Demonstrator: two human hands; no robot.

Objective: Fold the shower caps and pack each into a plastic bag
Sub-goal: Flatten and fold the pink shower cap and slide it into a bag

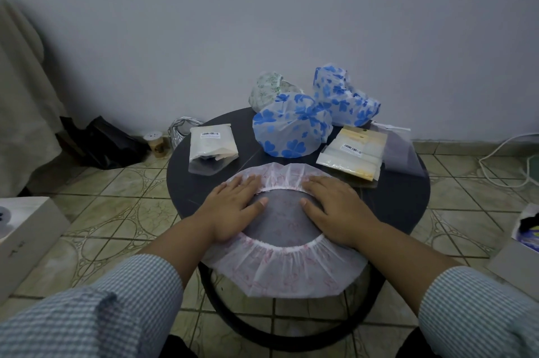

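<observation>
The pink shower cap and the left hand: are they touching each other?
Touching. The head view shows the left hand lying flat on the pink shower cap, fingers across its elastic rim.

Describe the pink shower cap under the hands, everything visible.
The pink cap is thin, translucent white plastic with a faint pink print and a gathered elastic ring. It lies spread flat and unfolded, opening up, at the near edge of the round dark table, its near rim hanging over the edge. The dark tabletop shows through its middle. The left hand and right hand press flat on it, fingers over the far ruffle, thumbs inside the ring.
</observation>
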